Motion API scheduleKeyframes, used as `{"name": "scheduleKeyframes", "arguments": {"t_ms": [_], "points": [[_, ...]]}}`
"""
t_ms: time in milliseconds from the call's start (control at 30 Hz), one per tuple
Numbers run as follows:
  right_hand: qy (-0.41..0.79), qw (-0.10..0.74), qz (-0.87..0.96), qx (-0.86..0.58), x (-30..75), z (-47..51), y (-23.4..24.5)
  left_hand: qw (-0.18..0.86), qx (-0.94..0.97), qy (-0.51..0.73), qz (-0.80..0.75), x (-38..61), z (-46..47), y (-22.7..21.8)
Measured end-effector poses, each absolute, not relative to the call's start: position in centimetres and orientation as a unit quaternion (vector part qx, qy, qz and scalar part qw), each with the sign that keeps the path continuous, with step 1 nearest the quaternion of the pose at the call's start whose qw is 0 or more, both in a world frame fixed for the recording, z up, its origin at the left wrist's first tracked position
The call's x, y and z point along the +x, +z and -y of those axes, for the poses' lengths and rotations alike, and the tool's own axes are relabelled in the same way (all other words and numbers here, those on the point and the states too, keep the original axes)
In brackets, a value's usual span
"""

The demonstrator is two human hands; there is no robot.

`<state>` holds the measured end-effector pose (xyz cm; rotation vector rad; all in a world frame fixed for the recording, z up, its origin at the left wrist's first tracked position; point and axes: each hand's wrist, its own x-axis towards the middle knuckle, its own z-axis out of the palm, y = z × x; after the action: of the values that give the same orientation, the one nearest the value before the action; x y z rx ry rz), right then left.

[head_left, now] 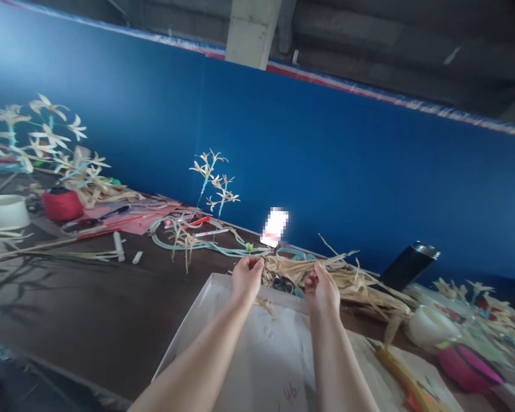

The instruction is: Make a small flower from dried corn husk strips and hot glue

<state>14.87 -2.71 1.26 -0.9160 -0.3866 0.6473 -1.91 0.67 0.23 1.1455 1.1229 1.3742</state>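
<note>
My left hand (pixel 246 281) and my right hand (pixel 325 290) are raised over the far edge of a shallow white box lid (pixel 278 349). Between them stretches a strip of dried, straw-coloured husk (pixel 290 266). The left fingers pinch its left end, while the right thumb and fingers close on it farther right. Just behind and to the right lies a loose pile of dried husks (pixel 360 289). Below the strip, a small dark object (pixel 285 285) is partly covered. A few husk scraps (pixel 266 306) lie inside the lid.
Husk flowers on wrapped stems (pixel 214 177) stand against the blue partition (pixel 347 154). Left are pale blue tubing (pixel 175 245), a red pouch (pixel 62 204) and a white cup (pixel 6 212). Right are a black bottle (pixel 408 266), a tape roll (pixel 431 327), a yellow-handled tool (pixel 401 372) and a pink pouch (pixel 467 366).
</note>
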Motion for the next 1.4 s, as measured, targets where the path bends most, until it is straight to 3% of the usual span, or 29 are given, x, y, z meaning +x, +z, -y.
{"name": "scheduleKeyframes", "arguments": {"t_ms": [233,467,767,1400], "points": [[0.335,0.868,0.123,-0.344,17.7,4.1,1.2,0.464,0.607,0.453,-0.459,-2.3,-0.3,0.3],[0.372,0.857,0.138,-0.328,17.7,3.7,0.5,0.334,0.769,0.309,-0.449,-3.2,1.5,1.0],[0.357,0.865,0.156,-0.316,17.1,3.3,0.0,0.312,0.826,0.181,-0.432,-3.3,2.2,1.8],[0.329,0.855,0.215,-0.338,17.7,2.6,-0.7,0.264,0.857,0.188,-0.400,-3.0,1.6,0.5]]}}
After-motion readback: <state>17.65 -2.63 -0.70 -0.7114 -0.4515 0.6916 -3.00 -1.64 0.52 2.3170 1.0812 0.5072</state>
